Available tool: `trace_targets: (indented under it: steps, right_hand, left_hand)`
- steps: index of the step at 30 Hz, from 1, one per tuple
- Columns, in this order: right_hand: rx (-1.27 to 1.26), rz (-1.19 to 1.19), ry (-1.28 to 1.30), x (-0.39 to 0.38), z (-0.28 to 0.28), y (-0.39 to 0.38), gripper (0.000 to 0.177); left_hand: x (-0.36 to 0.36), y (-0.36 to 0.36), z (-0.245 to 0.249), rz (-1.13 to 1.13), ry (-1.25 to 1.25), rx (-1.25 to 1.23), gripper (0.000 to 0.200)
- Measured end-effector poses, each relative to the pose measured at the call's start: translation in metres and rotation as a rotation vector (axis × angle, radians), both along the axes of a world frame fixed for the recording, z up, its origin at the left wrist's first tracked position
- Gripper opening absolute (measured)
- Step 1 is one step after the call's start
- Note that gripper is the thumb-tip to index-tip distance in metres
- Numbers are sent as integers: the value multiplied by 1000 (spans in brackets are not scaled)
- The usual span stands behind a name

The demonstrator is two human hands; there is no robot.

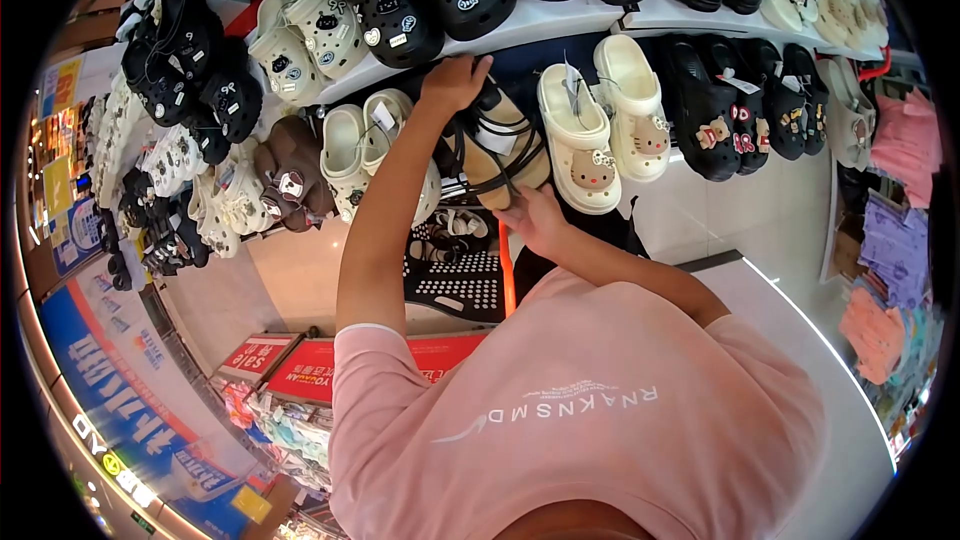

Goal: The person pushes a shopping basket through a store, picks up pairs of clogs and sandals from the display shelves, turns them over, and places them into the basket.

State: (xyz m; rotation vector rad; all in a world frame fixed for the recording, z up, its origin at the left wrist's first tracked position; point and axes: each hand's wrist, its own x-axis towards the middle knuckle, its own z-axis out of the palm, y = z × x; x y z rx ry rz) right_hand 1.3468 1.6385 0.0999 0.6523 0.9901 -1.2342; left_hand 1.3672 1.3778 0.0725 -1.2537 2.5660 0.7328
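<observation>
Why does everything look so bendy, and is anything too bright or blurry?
Head view: the lens bows the picture, so the white shelf seems to arch, and the corners are black; head view: the glowing sign at lower left is very bright; head view: the black sandals look fairly clear.

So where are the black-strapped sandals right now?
In the head view, the black-strapped sandals are at upper centre, between the left hand and the right hand, just left of the cream Hello Kitty clogs.
</observation>
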Motion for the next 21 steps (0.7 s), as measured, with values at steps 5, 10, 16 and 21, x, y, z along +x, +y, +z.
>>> trace_targets:
  steps: [5,10,16,21]
  right_hand:
    - [-154,65,-254,-5,-30,6,31]
    - [-247,211,-40,0,-35,3,20]
    - [-169,155,-3,-1,-41,2,19]
    - [14,203,52,-7,-43,-1,24]
  left_hand:
    - [10,-10,-6,96,144,116,60]
    - [43,19,19,-22,155,-112,63]
    - [92,145,96,-42,438,-339,56]
    - [137,222,48,88,427,-361,53]
